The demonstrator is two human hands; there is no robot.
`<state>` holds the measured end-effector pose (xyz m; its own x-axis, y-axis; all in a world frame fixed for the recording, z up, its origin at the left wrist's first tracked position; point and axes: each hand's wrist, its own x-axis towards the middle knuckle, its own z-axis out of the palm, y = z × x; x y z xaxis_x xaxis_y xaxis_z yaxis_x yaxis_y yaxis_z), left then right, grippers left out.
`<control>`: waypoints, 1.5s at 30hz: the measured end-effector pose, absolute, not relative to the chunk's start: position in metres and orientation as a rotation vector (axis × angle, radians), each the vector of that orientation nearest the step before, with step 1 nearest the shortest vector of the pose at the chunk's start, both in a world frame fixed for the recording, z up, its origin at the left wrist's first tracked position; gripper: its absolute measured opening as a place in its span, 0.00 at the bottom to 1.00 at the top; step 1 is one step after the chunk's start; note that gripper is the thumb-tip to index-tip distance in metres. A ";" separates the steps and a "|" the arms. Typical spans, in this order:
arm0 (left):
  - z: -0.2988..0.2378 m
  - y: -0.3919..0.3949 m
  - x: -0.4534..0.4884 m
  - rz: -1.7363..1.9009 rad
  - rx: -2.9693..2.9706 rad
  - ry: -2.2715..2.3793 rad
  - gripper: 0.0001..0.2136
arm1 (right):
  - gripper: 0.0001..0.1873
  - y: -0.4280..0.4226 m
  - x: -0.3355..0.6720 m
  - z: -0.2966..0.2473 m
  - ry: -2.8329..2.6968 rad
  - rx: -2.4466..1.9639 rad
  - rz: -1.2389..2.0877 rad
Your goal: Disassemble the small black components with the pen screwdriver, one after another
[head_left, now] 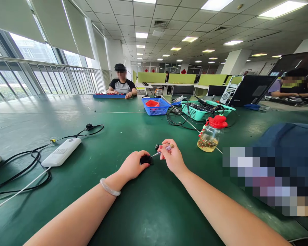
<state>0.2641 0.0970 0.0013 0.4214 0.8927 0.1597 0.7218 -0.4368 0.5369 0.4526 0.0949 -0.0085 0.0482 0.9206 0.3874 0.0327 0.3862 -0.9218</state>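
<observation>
My left hand [133, 165] is closed over a small black part [145, 159] that rests on the green table [149, 205]. A pale bangle [110, 188] sits on that wrist. My right hand [172, 158] pinches a thin silver screwdriver [161, 151], tilted so its tip meets the black part. Just beyond the fingers lies another small black piece [157, 147].
A white power bank [61, 152] with black and white cables lies left. A glass jar with a red lid [212, 134] stands right. Farther back are a blue basket [155, 106], a teal basket [207, 110] of cables and a laptop [248, 90]. Two people sit at the far side.
</observation>
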 end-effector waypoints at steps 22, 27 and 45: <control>0.001 0.099 0.264 0.556 2.315 1.370 0.17 | 0.21 0.095 0.453 -0.004 -1.312 -1.012 0.894; 0.000 0.101 0.263 0.550 2.323 1.367 0.17 | 0.14 0.084 0.452 0.000 -1.503 -0.993 0.749; -0.001 0.097 0.264 0.638 2.366 1.201 0.06 | 0.04 0.055 0.435 0.012 -1.963 -0.829 0.437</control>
<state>0.2642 0.0969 -0.0009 0.5240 0.8250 0.2118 0.6374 -0.5447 0.5450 0.4351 0.0551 0.0119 -0.3404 0.7044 0.6228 0.3740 0.7091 -0.5977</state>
